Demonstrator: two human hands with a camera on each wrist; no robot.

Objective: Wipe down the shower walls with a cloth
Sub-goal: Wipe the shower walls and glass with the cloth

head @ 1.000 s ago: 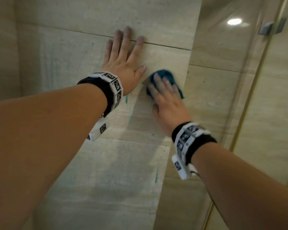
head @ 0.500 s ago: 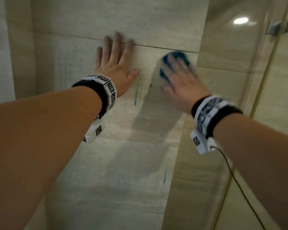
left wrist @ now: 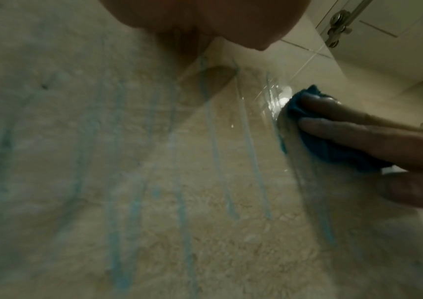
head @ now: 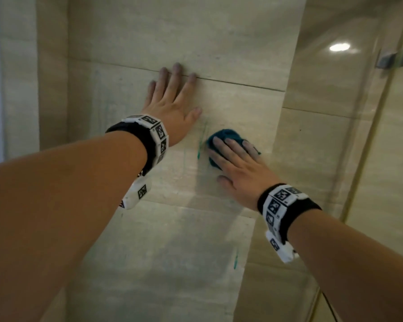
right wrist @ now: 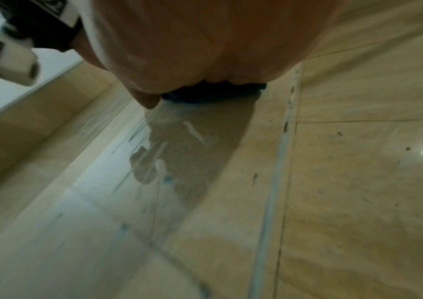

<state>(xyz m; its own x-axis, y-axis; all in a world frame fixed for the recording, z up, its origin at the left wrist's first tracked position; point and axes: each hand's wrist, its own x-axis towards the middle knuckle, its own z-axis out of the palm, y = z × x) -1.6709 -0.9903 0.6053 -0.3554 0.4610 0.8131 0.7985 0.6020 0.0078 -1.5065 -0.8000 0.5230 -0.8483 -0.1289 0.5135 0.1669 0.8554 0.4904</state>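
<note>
A bunched blue cloth (head: 223,135) lies flat against the beige stone shower wall (head: 196,36). My right hand (head: 233,159) presses it to the wall with straight fingers; most of the cloth is hidden under them. The left wrist view shows the cloth (left wrist: 333,149) under those fingers (left wrist: 346,131). In the right wrist view only a dark edge of the cloth (right wrist: 213,95) shows below the palm. My left hand (head: 172,98) rests flat on the wall up and left of the cloth, fingers spread. Thin teal streaks (head: 201,142) run down the wall between the hands.
A glass panel (head: 349,112) with a metal hinge (head: 396,56) meets the wall on the right. More teal drips (head: 236,259) mark the lower tile, and several pale blue streaks (left wrist: 218,153) show on the wet stone. The wall turns a corner at the left (head: 51,89).
My right hand has slid the cloth down and to the left from near the tile joint to just below my left thumb. The left hand stays planted on the wall.
</note>
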